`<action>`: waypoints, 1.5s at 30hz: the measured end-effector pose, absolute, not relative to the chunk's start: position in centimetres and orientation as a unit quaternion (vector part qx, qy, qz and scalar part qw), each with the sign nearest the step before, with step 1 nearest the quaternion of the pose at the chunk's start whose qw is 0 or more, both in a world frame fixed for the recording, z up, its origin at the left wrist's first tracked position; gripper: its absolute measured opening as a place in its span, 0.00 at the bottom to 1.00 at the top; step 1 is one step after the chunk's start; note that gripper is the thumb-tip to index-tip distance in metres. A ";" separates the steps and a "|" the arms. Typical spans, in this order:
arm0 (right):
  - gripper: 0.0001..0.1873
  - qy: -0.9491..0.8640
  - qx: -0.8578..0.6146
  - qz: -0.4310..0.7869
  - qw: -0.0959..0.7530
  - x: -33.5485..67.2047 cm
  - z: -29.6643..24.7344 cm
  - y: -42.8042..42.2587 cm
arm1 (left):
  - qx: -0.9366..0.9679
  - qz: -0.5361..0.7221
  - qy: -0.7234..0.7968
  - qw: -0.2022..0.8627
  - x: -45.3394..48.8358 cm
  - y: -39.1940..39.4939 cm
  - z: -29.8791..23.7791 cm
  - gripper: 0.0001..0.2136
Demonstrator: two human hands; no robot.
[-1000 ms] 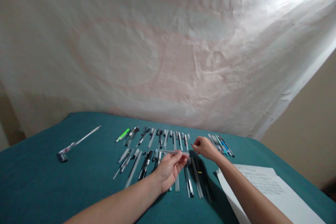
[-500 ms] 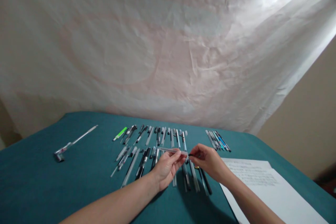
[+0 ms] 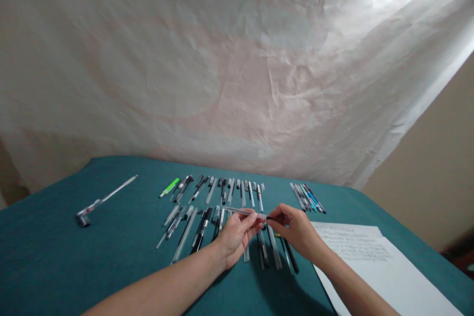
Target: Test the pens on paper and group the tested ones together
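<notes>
My left hand is closed around a clear pen barrel, which points left and slightly up above the table. At the barrel's right end, the fingertips of my right hand pinch a small dark piece. That piece meets the barrel's end; whether it sits inside cannot be made out. Below both hands lie several pens and pen parts, among them a clear barrel and a black pen. My left hand partly hides the near row.
Two rows of taken-apart pens lie on the green tablecloth. A bright green pen part is at the far left of them. Several grouped pens lie right, above written paper. A long thin item lies left.
The small dark piece in my right hand and the barrel's right end have come closer together. Both hands otherwise stay almost where they were.
</notes>
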State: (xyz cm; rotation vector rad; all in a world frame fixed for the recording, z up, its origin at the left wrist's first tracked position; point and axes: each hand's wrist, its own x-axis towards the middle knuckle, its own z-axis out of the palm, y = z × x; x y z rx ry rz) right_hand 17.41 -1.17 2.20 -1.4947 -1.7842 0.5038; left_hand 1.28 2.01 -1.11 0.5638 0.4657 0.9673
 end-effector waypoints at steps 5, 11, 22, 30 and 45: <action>0.07 -0.693 -0.569 0.216 0.387 17.4 2.0 -1.3 | 0.271 0.457 0.210 0.821 1.3 2.0 -1.2 0.06; 0.11 -0.663 -0.575 0.265 0.399 17.1 1.9 -1.4 | 0.266 0.457 0.216 0.821 1.2 1.9 -0.9 0.05; 0.23 -0.690 -0.572 0.276 0.348 16.8 1.1 -1.4 | 0.289 0.463 0.198 0.814 1.4 1.8 -1.2 0.07; 0.06 -0.730 -0.565 0.184 0.338 17.2 1.8 -1.9 | 0.283 0.472 0.213 0.807 1.4 2.1 -1.3 0.07; 0.08 -0.732 -0.571 0.161 0.335 17.2 1.9 -1.8 | 0.281 0.470 0.215 0.809 1.5 1.9 -1.1 0.07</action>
